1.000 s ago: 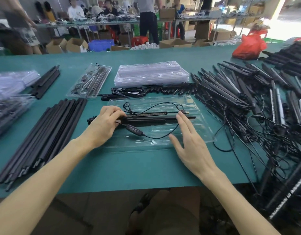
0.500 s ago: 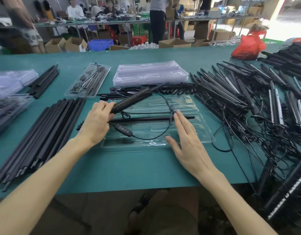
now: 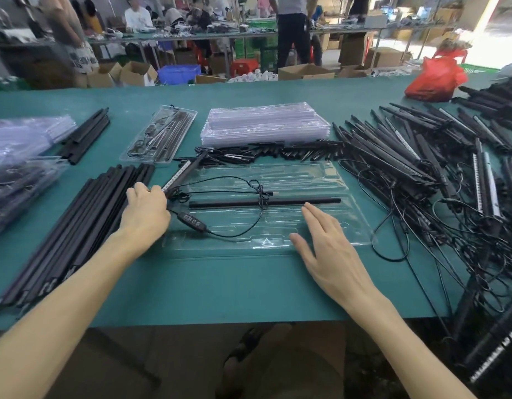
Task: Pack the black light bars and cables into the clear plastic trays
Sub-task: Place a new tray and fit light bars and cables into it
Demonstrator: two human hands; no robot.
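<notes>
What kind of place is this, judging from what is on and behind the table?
Most likely a packing line in a small factory or workshop. A pile of black light bars and a stack of clear plastic trays lie on the long green table, and cardboard boxes stand behind it.

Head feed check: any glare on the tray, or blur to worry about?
Head view: the clear tray carries small glints near its front edge; the left hand, gripping a light bar, and right hand are sharp; the standing person at back left is blurred; the opening top right is blown out.
</notes>
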